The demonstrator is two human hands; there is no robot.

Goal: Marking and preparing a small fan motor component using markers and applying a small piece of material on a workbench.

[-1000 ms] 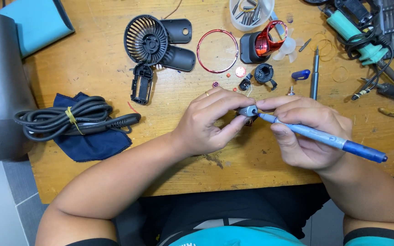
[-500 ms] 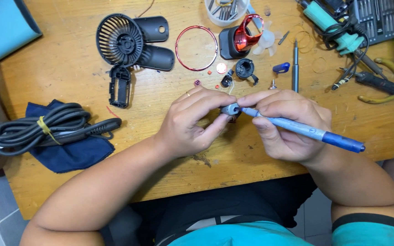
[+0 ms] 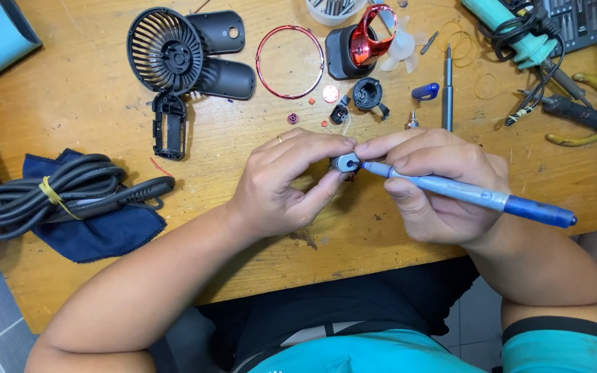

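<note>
Counter [image 3: 395,249] edge runs along the near side right under both forearms, and the hands work just inside that edge, about mid-width, with a patch of bare wood around them on the left and front, so there's some room there. Further back it gets crowded: a black fan grille [image 3: 165,52] with its two black shell halves sits at the far left, a red wire ring [image 3: 289,62] next to that, then a black-and-red housing [image 3: 357,48], a small clear fan blade [image 3: 402,43], a few tiny black bits and a spare screwdriver [image 3: 448,86] lying flat. Far right corner is a tangle of a mint-green tool [image 3: 519,31], cables and yellow-handled pliers [image 3: 592,110]. Off to the left a coiled black cord [image 3: 57,193] rests on a dark blue cloth [image 3: 101,231], well apart from the hands. As for the grip, the left hand [image 3: 281,186] has thumb and fingertips pinched tight on a small grey motor-like part [image 3: 345,163], held just above the counter between the two hands. The right hand [image 3: 433,186] is closed around a blue screwdriver [image 3: 471,197], pen-style, with its tip touching that small part and the dark blue cap end pointing off to the right.
</note>
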